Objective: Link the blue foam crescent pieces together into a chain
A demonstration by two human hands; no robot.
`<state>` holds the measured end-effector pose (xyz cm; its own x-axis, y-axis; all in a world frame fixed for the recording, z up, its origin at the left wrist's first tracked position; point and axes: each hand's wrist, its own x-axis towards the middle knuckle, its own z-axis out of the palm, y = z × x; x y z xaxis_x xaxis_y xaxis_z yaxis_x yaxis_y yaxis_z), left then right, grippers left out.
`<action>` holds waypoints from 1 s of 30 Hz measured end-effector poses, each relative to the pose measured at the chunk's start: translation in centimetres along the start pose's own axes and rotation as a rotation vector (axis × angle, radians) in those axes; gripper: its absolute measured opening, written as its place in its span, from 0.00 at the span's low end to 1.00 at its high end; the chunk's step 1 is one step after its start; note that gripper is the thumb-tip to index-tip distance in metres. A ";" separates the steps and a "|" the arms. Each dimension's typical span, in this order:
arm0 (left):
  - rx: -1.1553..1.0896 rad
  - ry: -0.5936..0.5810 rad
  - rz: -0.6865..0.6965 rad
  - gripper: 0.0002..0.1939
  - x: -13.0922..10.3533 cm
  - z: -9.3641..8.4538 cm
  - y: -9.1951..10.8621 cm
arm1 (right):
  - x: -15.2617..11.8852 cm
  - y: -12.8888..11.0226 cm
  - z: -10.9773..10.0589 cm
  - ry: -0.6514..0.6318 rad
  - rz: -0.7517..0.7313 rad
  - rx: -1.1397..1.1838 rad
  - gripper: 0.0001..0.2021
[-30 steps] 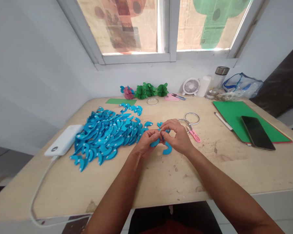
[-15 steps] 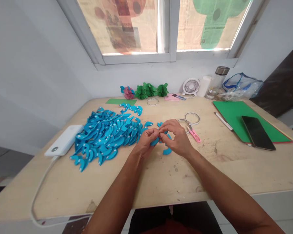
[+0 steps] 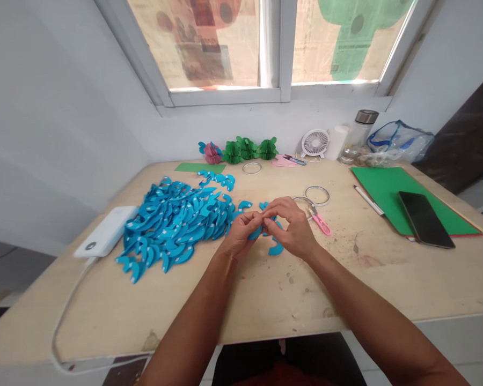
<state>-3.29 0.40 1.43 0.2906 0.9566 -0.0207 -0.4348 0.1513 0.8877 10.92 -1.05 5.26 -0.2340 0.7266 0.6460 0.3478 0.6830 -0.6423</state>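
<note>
My left hand (image 3: pixel 244 230) pinches a curved blue paper piece (image 3: pixel 255 233), part of which shows under the fingers. Fingertips of my right hand (image 3: pixel 287 225) meet the left ones at that piece, closed in a pinch; what exactly lies between them is hidden. More blue paper cutouts (image 3: pixel 276 247) lie on the table beneath and around both hands. Left of them spreads a big heap of blue crescent-shaped cutouts (image 3: pixel 177 220) with small white patches. Just right of my right hand are pink-handled snips (image 3: pixel 321 222) and rolls of thin tape (image 3: pixel 317 195).
A white power bank (image 3: pixel 107 230) with a cable sits at the left. Folded green paper shapes (image 3: pixel 247 148) line the wall near a small fan (image 3: pixel 315 143) and a bottle (image 3: pixel 360 134). At right, a phone (image 3: pixel 425 219) rests on green sheets (image 3: pixel 380 187) beside a white pen (image 3: pixel 369 200).
</note>
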 end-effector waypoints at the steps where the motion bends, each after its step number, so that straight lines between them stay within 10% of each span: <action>1: 0.000 0.004 -0.001 0.13 0.0 0.0 0.0 | 0.0 0.0 0.0 0.001 -0.002 0.003 0.06; 30: -0.001 0.033 -0.028 0.13 -0.2 0.3 0.2 | -0.1 0.3 0.1 0.002 0.037 0.017 0.06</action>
<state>-3.21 0.19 1.73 0.2742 0.9597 -0.0612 -0.4275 0.1786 0.8862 10.97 -0.88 4.98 -0.2196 0.7514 0.6222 0.3404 0.6567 -0.6729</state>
